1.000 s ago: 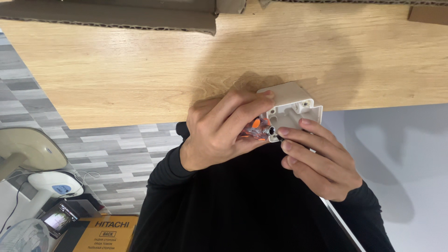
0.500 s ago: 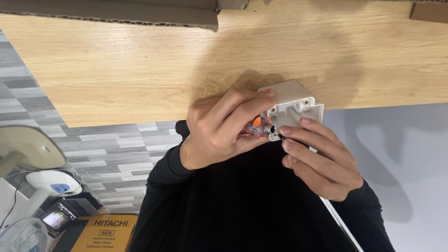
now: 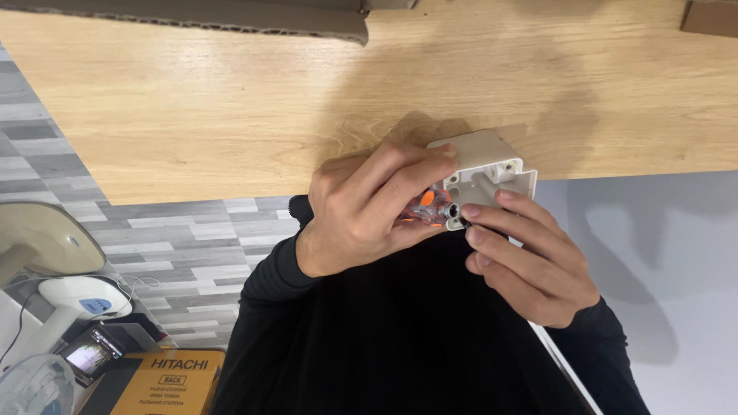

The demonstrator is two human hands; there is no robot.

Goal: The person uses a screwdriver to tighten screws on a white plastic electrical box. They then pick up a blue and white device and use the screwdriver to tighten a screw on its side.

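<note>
A small white plastic box [image 3: 486, 163], open side toward me, is held up in front of the wooden tabletop [image 3: 192, 115]. My left hand [image 3: 365, 211] curls around a clear and orange connector [image 3: 425, 206] pressed at the box's left rim, with its index fingertip resting on the box's top corner. My right hand [image 3: 526, 257] comes from the lower right. Its fingertips grip the box's lower edge next to a small dark round fitting [image 3: 453, 210]. Both arms wear black sleeves.
A cardboard edge [image 3: 231, 19] runs along the top. Grey plank-pattern floor [image 3: 177, 238] lies at left, a pale surface [image 3: 661, 253] at right. An orange cardboard carton [image 3: 169, 380], a white appliance [image 3: 73, 296] and a beige rounded object [image 3: 42, 238] crowd the lower left.
</note>
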